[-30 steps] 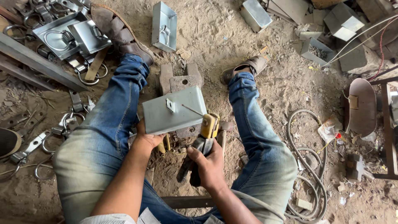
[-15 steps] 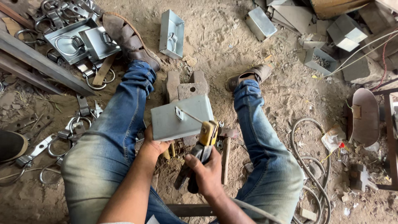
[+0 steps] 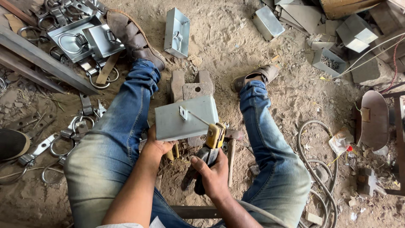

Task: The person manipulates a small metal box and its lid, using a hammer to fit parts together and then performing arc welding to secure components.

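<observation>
The metal box [image 3: 185, 118] sits between my knees on the dirt floor [image 3: 223, 46], propped on a block of scrap steel [image 3: 190, 86], its flat grey face turned up with a small bracket [image 3: 183, 112] lying on it. My left hand [image 3: 157, 145] grips the near left edge of the box, fingers curled under the rim and thumb on top, so the box is pinned and not free to rock. My right hand [image 3: 213, 175] is wrapped tight around the black handle of the welding holder [image 3: 209, 152], all fingers closed on it, the yellow head up front and a thin rod [image 3: 198, 118] running from it to the bracket; the rod's tip looks to be touching or just beside the bracket, I cannot tell which. To do this well, I judge the box must stay dead level under my left hand while the right keeps the rod at a shallow slant and steady at the bracket's edge, wrist low and forearm braced against my thigh. Both forearms come in from the bottom of the view, left nearly straight, right bent inward. A hammer [image 3: 231, 152] lies on the ground just beside the holder, more boxes [image 3: 176, 33] and rings [image 3: 59, 145] well apart, and a hose [image 3: 314, 164] curls by my right leg.
</observation>
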